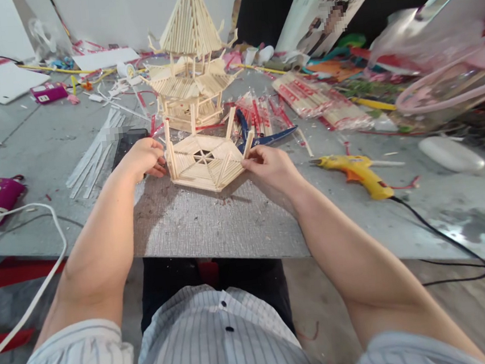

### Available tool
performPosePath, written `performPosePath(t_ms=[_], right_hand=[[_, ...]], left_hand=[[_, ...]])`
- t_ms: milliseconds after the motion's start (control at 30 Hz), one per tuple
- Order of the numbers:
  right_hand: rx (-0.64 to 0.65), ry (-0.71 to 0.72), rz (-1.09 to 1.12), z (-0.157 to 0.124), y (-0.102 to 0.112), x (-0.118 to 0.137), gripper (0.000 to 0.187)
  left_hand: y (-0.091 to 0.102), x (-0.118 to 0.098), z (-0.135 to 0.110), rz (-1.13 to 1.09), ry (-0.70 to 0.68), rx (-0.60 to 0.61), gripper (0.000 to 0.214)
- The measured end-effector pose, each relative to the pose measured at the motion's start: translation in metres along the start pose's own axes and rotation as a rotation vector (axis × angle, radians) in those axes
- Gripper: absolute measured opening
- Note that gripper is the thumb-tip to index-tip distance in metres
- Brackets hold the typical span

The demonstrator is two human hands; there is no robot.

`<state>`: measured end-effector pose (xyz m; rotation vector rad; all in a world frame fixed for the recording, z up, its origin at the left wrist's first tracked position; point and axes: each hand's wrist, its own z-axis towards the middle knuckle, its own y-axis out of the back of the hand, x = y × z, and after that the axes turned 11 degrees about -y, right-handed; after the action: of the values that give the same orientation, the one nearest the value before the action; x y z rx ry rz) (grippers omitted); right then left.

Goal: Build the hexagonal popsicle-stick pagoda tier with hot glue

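Observation:
Between my hands is a hexagonal stick base [206, 158], built of pale wooden sticks with short upright posts at its corners and a spoked opening in the middle. A shadow shows under its front edge; whether it is lifted off the table I cannot tell. My left hand [148, 157] has its fingers curled against the left side of the base. On the opposite side, my right hand [268, 165] pinches the right corner by a post. Just behind stands a tiered stick pagoda [195, 66] with a pointed roof.
A yellow glue gun [353, 174] lies to the right, its black cord hanging over the edge. Blue-handled pliers [270, 137] and packaged sticks [303, 96] are behind my right hand. White strips [96, 150] and a dark phone [129, 144] lie left. A white cable [54, 234] crosses the left side.

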<state>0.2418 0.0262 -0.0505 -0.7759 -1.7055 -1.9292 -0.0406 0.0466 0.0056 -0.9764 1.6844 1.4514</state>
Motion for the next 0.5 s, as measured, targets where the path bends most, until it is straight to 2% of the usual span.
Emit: performPosePath(t_ms=[167, 267, 400, 500], right_hand=[[0.0, -0.131, 0.529, 0.002, -0.011, 0.001, 0.016], [-0.023, -0.181, 0.816, 0.003, -0.016, 0.003, 0.018], [-0.122, -0.212, 0.954, 0.011, -0.017, -0.001, 0.019], [-0.173, -0.241, 0.998, 0.021, -0.017, -0.011, 0.02]], left_hand=[[-0.002, 0.002, 0.002, -0.158, -0.007, -0.003, 0.018], [-0.006, 0.001, 0.004, -0.267, -0.025, -0.026, 0.027], [-0.012, 0.001, 0.006, -0.373, -0.01, -0.041, 0.047], [-0.016, 0.002, 0.006, -0.35, -0.008, -0.021, 0.054]])
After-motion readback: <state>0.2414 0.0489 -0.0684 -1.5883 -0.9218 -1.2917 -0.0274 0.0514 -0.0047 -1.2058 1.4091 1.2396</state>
